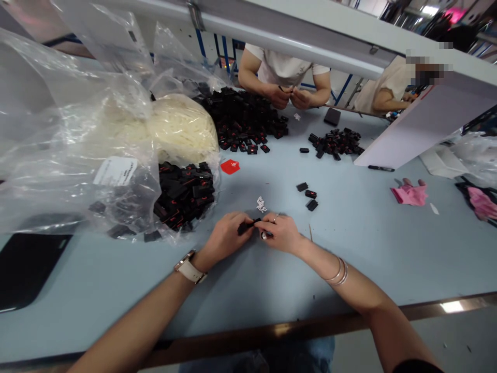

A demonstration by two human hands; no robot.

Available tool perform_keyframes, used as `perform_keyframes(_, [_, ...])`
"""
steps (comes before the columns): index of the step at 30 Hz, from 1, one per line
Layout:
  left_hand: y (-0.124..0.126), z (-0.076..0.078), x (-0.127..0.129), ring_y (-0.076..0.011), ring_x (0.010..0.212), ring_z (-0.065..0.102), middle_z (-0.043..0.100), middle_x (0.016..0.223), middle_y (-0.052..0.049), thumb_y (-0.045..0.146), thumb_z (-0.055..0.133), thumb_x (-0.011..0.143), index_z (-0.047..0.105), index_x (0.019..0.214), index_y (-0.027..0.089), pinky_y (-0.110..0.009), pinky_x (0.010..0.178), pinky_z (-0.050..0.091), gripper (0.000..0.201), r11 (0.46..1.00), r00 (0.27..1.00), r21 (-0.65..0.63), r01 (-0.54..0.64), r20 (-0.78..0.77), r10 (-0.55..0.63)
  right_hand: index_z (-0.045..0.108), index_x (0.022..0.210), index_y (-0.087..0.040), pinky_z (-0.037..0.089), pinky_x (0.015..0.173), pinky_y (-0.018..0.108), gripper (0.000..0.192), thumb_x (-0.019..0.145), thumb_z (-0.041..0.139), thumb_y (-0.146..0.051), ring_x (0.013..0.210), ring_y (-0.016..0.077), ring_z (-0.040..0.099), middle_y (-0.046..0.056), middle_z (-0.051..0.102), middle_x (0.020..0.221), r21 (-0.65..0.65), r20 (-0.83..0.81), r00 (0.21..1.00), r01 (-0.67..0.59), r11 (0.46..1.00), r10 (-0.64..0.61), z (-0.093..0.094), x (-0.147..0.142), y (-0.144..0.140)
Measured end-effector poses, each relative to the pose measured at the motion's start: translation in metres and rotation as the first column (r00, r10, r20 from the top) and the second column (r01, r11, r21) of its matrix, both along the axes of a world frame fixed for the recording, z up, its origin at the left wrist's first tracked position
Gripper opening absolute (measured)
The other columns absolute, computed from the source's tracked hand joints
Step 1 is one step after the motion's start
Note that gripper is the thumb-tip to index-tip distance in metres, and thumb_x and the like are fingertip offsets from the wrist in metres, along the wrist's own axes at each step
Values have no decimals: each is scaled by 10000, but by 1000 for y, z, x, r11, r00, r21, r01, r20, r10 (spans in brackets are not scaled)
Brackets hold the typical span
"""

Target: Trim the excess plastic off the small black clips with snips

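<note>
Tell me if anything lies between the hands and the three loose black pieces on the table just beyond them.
Nothing visible does. The left hand and right hand pinch a small black plastic part together; bare pale blue table runs from them to the three loose black pieces. A small white cluster sits off to the side.

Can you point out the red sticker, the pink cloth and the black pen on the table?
red sticker (230,166), head view, its middle.
pink cloth (410,195), head view, centre of the crumpled fabric.
black pen (381,168), head view, mid-barrel.
</note>
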State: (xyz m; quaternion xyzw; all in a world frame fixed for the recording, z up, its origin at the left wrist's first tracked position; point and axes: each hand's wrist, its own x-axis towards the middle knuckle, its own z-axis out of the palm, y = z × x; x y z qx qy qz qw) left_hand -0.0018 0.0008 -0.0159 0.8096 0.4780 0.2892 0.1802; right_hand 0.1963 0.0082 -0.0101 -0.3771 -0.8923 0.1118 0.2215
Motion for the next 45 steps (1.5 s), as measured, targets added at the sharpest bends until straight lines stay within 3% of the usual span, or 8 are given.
perform_keyframes(5, [-1,4,1,-180,724,616,663,779,-28,237,577,810,585,812,199,-300,678,476,40,1000,1000,-27,0,7,0,689,1029,-239,451,637,222,283,798,548,-158,712,121,622,18,702,865,-7,19,1000,-2,1000,2,-1,2,1])
perform_keyframes(10, [-2,7,2,-176,701,606,666,769,-28,250,562,816,582,805,200,-303,668,471,55,999,1000,-41,-8,19,8,700,995,-215,476,736,246,227,844,537,-173,808,149,628,54,685,906,-42,-102,942,317,948,-319,-6,8,13])
perform_keyframes(13, [-2,7,2,-177,706,608,670,778,-28,251,570,806,585,805,205,-303,672,472,48,999,1000,-49,-21,9,21,720,956,-230,467,729,250,178,872,572,-283,819,154,624,52,669,919,-102,-33,923,378,920,-383,-5,8,18])
perform_keyframes(17, [-2,6,2,-189,735,617,671,796,-34,259,562,808,590,812,202,-311,688,477,64,999,1000,-43,-26,0,26,717,1007,-248,453,700,245,218,876,584,-362,797,145,614,43,653,963,-146,79,932,361,921,-353,1,4,21])
perform_keyframes(24, [-2,3,1,-182,711,612,672,775,-27,272,548,820,590,819,205,-304,671,480,79,1000,1000,8,-22,0,22,690,974,-213,438,669,255,172,869,554,-196,784,153,609,52,642,967,-145,199,925,354,924,-323,4,1,25])
perform_keyframes(35, [-1,3,1,-188,727,624,676,779,-31,284,547,820,604,828,200,-303,670,482,102,1000,1000,8,-17,12,17,655,1028,-171,453,656,289,212,911,479,-184,833,193,622,103,632,1036,-179,303,914,333,926,-271,19,-2,22])
perform_keyframes(39, [-1,3,1,-195,721,622,677,780,-37,272,554,815,604,828,197,-312,666,481,91,999,1000,23,-26,-3,26,642,1022,-159,464,701,283,224,853,505,-105,838,181,618,94,635,1022,-195,190,950,284,939,-248,16,2,21])
perform_keyframes(45, [-1,5,2,-182,702,611,668,771,-32,241,560,813,593,812,203,-306,657,479,51,1000,1000,15,3,-7,-3,636,932,-186,460,751,238,270,770,502,-17,829,139,606,38,654,914,-226,-79,994,54,973,-74,15,2,15])
